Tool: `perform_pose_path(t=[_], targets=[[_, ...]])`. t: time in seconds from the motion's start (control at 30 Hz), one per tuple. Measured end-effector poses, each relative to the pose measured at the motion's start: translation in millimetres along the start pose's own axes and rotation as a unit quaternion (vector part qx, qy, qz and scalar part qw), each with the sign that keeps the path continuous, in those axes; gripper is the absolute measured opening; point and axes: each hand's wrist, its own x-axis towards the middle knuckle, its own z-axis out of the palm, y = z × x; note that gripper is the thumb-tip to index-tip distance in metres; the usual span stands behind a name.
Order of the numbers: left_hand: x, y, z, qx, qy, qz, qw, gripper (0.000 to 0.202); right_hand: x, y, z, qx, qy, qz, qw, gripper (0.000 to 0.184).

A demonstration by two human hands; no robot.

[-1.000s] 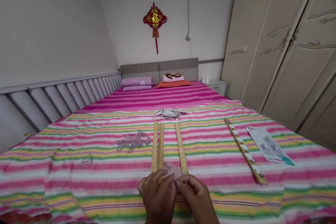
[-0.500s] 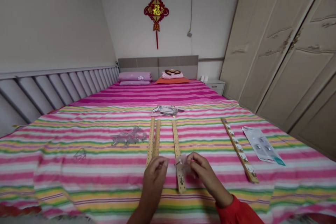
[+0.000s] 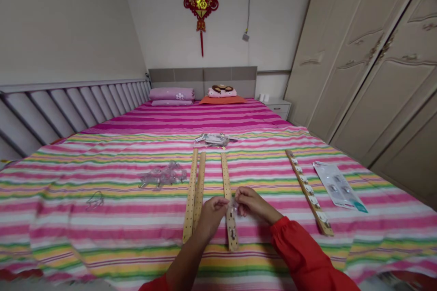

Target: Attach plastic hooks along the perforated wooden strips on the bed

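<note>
Over a perforated wooden strip (image 3: 226, 175), my two hands come together at a small clear plastic bag (image 3: 233, 204). My right hand (image 3: 251, 203) pinches the bag from the right, its fingers closed. From the left, my left hand (image 3: 213, 214) has its thumb and fingertips pressed together at the bag's edge. What is inside the bag is too small to make out. A small metal piece (image 3: 233, 233) sits on the near end of the same strip. Two more perforated wooden strips, one outer (image 3: 190, 204) and one inner (image 3: 200, 182), lie left of it.
A heap of small clear bags (image 3: 164, 175) lies to the left, beside a crumpled clear wrapper (image 3: 94, 200). Farther back are packaged parts (image 3: 215, 139). At right lie a strip with white discs (image 3: 309, 193) and a blister pack (image 3: 339, 186). Everything rests on a striped bedsheet (image 3: 136, 236).
My left hand has moved right to meet the bag. My right hand has drawn the bag a little closer over the strip. The view has shifted slightly.
</note>
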Motion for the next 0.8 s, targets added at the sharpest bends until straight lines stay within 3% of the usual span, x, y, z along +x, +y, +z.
perform_pose_path(t=[0.23,0.8], targets=[[13,-12,3.1,0.005,0.056,-0.034,0.998,0.016,20,7,-3,-0.015,-0.006,0.008,1.000,0.022],[19,-23,6.0,0.052,0.073,-0.037,0.995,0.006,27,30,-1,-0.024,0.022,0.019,0.999,0.019]])
